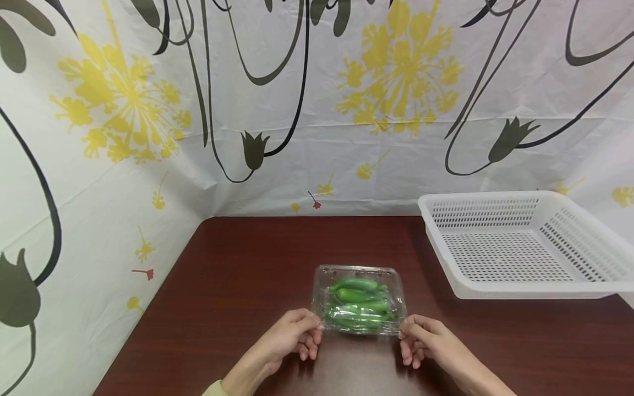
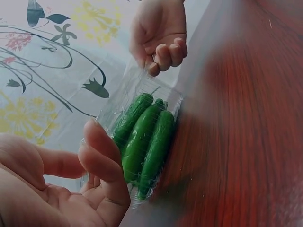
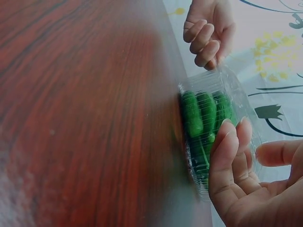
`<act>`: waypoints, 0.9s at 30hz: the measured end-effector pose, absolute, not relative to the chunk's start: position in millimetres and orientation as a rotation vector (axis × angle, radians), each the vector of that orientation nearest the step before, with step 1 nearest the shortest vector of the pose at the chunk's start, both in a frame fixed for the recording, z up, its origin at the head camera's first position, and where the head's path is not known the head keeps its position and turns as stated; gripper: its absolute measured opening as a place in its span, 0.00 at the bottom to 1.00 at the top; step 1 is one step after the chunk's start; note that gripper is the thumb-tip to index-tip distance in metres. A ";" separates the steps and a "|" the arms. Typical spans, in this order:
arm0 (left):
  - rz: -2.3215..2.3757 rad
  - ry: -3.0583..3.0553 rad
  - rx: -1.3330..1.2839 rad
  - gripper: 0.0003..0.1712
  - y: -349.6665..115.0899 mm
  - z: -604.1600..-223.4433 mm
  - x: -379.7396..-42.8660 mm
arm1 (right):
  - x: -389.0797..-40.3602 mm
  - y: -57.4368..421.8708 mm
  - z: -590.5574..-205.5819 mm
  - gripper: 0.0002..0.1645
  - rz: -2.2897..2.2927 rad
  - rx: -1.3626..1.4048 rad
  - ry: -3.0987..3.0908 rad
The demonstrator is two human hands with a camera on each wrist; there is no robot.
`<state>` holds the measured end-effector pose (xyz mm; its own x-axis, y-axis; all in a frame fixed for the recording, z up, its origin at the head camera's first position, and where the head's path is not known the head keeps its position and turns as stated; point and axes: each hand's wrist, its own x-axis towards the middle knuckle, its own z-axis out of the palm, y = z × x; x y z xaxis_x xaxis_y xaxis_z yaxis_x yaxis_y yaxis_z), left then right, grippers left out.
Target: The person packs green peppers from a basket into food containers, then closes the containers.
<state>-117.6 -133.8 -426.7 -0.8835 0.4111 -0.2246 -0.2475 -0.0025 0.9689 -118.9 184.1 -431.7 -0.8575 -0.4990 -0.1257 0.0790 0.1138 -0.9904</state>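
Note:
A clear plastic clamshell box (image 1: 360, 270) with its lid down lies over the dark red table in the head view. Several green peppers (image 1: 358, 296) show through its clear plastic, side by side. At the near left corner, my left hand (image 1: 293, 333) pinches the box's rim between thumb and forefinger. My right hand (image 1: 430, 340) pinches the near right corner in the same way. On both hands the other fingers hang loosely curled below the rim. The left wrist view shows the peppers (image 2: 147, 137) through the ribbed side wall.
A white perforated plastic basket (image 1: 453, 275) stands at the right of the dark red wooden table (image 1: 257, 258). Behind the table and along its left side hangs a white sheet (image 1: 317, 154) printed with flowers.

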 end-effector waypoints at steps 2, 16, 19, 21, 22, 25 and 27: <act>1.932 1.834 0.162 0.07 -133.7 -426.7 -117.7 | -118.7 183.9 -431.6 0.15 -1.794 -0.409 1.967; 1.905 1.833 0.131 0.07 -134.4 -426.4 -116.1 | -117.4 185.3 -432.8 0.15 -1.792 -0.421 1.942; 1.905 1.833 0.125 0.07 -134.3 -426.5 -116.3 | -117.5 185.4 -432.5 0.15 -1.793 -0.412 1.939; 1.903 1.835 0.126 0.07 -134.2 -426.3 -116.5 | -117.7 185.3 -432.0 0.15 -1.794 -0.411 1.937; 1.902 1.836 0.127 0.07 -134.2 -426.1 -116.5 | -117.8 185.4 -432.0 0.15 -1.796 -0.412 1.937; 1.902 1.832 0.130 0.07 -134.1 -425.4 -116.7 | -118.2 185.3 -431.5 0.15 -1.800 -0.405 1.936; 1.903 1.829 0.130 0.07 -134.0 -425.1 -116.9 | -118.3 185.6 -431.6 0.15 -1.805 -0.415 1.935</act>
